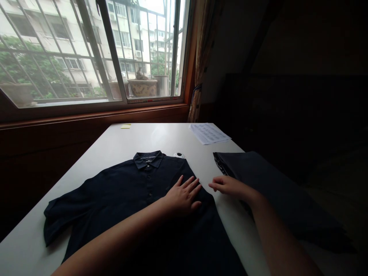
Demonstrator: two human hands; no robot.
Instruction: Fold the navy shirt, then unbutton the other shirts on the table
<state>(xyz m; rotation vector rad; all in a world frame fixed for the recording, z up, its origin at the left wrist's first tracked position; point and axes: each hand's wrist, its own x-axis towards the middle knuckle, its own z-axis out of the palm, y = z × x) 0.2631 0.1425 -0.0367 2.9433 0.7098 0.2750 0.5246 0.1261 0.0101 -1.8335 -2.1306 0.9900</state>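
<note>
A dark navy short-sleeved button-up shirt (120, 199) lies front up on the white table, its collar (148, 159) pointing toward the window. The sleeve on the left is spread out; on the right side no spread sleeve shows. My left hand (184, 193) rests flat on the shirt's right chest area, fingers extended and apart. Just right of the shirt, my right hand (228, 186) is over the table with its fingers curled in, and no cloth shows in it. Beside and partly behind that hand and forearm lies a dark folded garment (270, 188).
A small round white-and-black object (178, 155) sits by the shirt's shoulder. Printed papers (209, 133) and a yellow sticky note (125, 126) are at the far end of the white table (161, 136). Beyond stand a barred window (86, 53) and a curtain (198, 73).
</note>
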